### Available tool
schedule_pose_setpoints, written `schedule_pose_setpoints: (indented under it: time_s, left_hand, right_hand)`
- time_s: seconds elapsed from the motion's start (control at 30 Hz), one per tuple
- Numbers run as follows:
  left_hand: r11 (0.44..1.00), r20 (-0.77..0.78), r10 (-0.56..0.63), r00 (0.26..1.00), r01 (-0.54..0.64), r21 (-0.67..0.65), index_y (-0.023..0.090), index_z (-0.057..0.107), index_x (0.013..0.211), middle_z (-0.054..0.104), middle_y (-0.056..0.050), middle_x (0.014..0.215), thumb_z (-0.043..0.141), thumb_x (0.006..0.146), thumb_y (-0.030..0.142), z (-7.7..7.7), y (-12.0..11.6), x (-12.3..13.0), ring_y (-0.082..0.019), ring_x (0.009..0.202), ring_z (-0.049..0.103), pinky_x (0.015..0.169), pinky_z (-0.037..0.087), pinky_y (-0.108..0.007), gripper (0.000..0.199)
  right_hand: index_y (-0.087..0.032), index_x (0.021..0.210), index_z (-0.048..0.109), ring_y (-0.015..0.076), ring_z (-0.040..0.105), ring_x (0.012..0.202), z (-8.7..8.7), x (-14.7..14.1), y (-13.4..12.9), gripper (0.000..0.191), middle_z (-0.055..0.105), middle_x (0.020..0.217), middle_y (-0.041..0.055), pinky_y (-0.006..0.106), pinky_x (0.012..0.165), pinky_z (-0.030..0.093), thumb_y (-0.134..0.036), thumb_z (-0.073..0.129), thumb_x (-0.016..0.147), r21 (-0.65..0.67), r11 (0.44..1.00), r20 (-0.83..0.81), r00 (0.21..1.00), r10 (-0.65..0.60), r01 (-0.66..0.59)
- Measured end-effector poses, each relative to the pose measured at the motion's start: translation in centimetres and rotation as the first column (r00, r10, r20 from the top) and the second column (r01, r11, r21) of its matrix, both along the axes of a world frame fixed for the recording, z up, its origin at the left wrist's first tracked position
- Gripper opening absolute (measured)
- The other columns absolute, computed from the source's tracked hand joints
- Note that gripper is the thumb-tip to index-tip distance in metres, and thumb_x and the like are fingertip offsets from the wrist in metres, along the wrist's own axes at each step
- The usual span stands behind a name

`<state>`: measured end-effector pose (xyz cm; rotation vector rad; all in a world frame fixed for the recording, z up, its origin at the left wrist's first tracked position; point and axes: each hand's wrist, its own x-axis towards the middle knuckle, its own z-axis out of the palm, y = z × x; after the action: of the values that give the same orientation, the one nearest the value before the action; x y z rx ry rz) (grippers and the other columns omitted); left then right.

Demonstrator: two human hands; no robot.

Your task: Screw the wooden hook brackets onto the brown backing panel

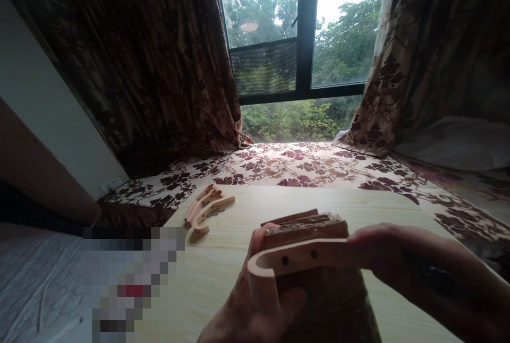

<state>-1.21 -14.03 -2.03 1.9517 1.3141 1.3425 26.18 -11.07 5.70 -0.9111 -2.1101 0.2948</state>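
Patterned curtains (171, 67) frame a window (306, 29) with trees (263, 6) outside, and a floral cloth (319, 165) covers the ledge behind the pale wooden surface (219, 279). Over its near part, the left hand (247, 300) holds a brown pack (306, 229), its grip wrapped around the side and thumb across the near face. The right hand (384, 247) has its grip closed on the straight end of a wooden hook (298, 257), which lies along the pack's near side, 2 dark holes showing and its curled end by the left hand. Several loose hooks (215, 207) lie bunched towards the surface's far left corner. As for progress, 1 hook is in hand against the pack and the others are set apart; whether those are finished or untouched, I cannot tell. No brand, label or writing is readable, and a pixelated patch (135, 290) hides part of the left side.
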Motion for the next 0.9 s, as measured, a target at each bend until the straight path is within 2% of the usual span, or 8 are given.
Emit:
schedule_pose_setpoints:
  time_s: [0.1, 0.2, 0.3, 0.37, 0.53, 0.67, 0.73, 0.9]
  left_hand:
    - [1.000, 0.021, -0.022, 1.000, 0.022, -0.007, 0.033, 0.015, 0.147, 0.026, -0.005, 0.155, 0.060, 0.086, 0.036, 0.5, 0.5, -0.4, -0.030, 0.141, 0.025, 0.116, 0.024, -0.047, 0.076]
    - [0.981, 0.135, -0.134, 0.982, 0.151, -0.124, 0.031, 0.026, 0.146, 0.035, -0.004, 0.151, 0.067, 0.081, 0.034, 1.7, 2.4, -0.5, -0.031, 0.139, 0.029, 0.114, 0.027, -0.046, 0.077]
    - [0.857, 0.319, -0.363, 0.875, 0.448, -0.256, 0.022, 0.049, 0.133, 0.055, -0.008, 0.134, 0.065, 0.082, 0.034, 2.9, 5.7, -0.3, -0.031, 0.128, 0.046, 0.108, 0.036, -0.044, 0.055]
    - [0.813, 0.348, -0.419, 0.838, 0.518, -0.267, 0.018, 0.059, 0.123, 0.065, -0.009, 0.119, 0.062, 0.084, 0.038, 3.2, 8.1, 0.0, -0.031, 0.114, 0.058, 0.099, 0.045, -0.043, 0.043]
    - [0.850, 0.356, -0.329, 0.875, 0.438, -0.294, 0.017, 0.062, 0.119, 0.065, -0.011, 0.118, 0.074, 0.072, 0.040, 1.8, 11.3, -0.4, -0.033, 0.115, 0.056, 0.099, 0.043, -0.044, 0.053]
    - [0.903, 0.364, -0.168, 0.916, 0.291, -0.316, 0.019, 0.060, 0.119, 0.064, -0.009, 0.114, 0.080, 0.064, 0.040, 0.1, 11.9, -1.1, -0.033, 0.117, 0.052, 0.100, 0.041, -0.040, 0.062]
    - [0.914, 0.369, -0.102, 0.924, 0.233, -0.331, 0.018, 0.058, 0.120, 0.063, -0.009, 0.112, 0.079, 0.064, 0.040, -0.7, 11.8, -1.2, -0.031, 0.112, 0.054, 0.096, 0.042, -0.037, 0.064]
    - [0.918, 0.395, 0.001, 0.919, 0.155, -0.364, 0.021, 0.043, 0.135, 0.059, -0.008, 0.112, 0.074, 0.072, 0.043, -2.2, 11.4, -0.7, -0.022, 0.086, 0.061, 0.080, 0.049, -0.032, 0.074]
  right_hand:
    - [-0.042, 0.117, 0.057, 0.0224, 0.070, 0.086, -0.1, 0.0, 0.3, 0.038, 0.072, 0.103, -0.0011, 0.024, 0.072, 0.059, -0.030, 0.062, 0.082, 0.023, 1.000, -0.034, 0.999, 0.001, 0.000]
    - [-0.033, 0.112, 0.062, 0.0226, 0.068, 0.090, 0.2, -0.8, 1.4, 0.026, 0.070, 0.103, 0.0029, 0.028, 0.075, 0.058, -0.031, 0.057, 0.086, -0.132, 0.990, -0.044, 0.998, 0.042, -0.048]
    - [-0.024, 0.106, 0.062, 0.0197, 0.065, 0.083, 0.7, -2.0, 4.2, 0.020, 0.069, 0.096, 0.0054, 0.029, 0.073, 0.054, -0.032, 0.051, 0.090, -0.255, 0.965, -0.026, 0.998, 0.058, -0.063]
    - [-0.020, 0.099, 0.062, 0.0192, 0.063, 0.076, 1.0, -2.4, 6.4, 0.021, 0.068, 0.087, 0.0058, 0.029, 0.066, 0.053, -0.035, 0.055, 0.086, -0.247, 0.966, 0.000, 0.997, 0.072, -0.070]
    - [-0.018, 0.105, 0.061, 0.0121, 0.047, 0.057, 3.0, -1.8, 10.1, 0.024, 0.054, 0.068, -0.0020, 0.024, 0.053, 0.041, -0.026, 0.053, 0.084, -0.118, 0.989, 0.015, 0.996, -0.091, 0.092]
    - [-0.019, 0.095, 0.057, 0.0127, 0.048, 0.061, 4.6, -3.8, 10.4, 0.021, 0.051, 0.070, -0.0014, 0.025, 0.056, 0.042, -0.037, 0.047, 0.092, -0.081, 0.997, -0.174, 0.985, -0.018, 0.004]
    - [-0.019, 0.089, 0.056, 0.0144, 0.053, 0.069, 4.5, -5.9, 10.6, 0.026, 0.055, 0.075, 0.0007, 0.026, 0.061, 0.044, -0.042, 0.045, 0.093, -0.080, 0.997, -0.176, 0.984, 0.001, -0.016]
    - [-0.021, 0.078, 0.048, 0.0132, 0.048, 0.059, 2.0, -10.4, 12.4, 0.030, 0.050, 0.063, -0.0023, 0.026, 0.056, 0.039, -0.044, 0.039, 0.095, -0.074, 0.993, -0.194, 0.975, -0.107, 0.094]
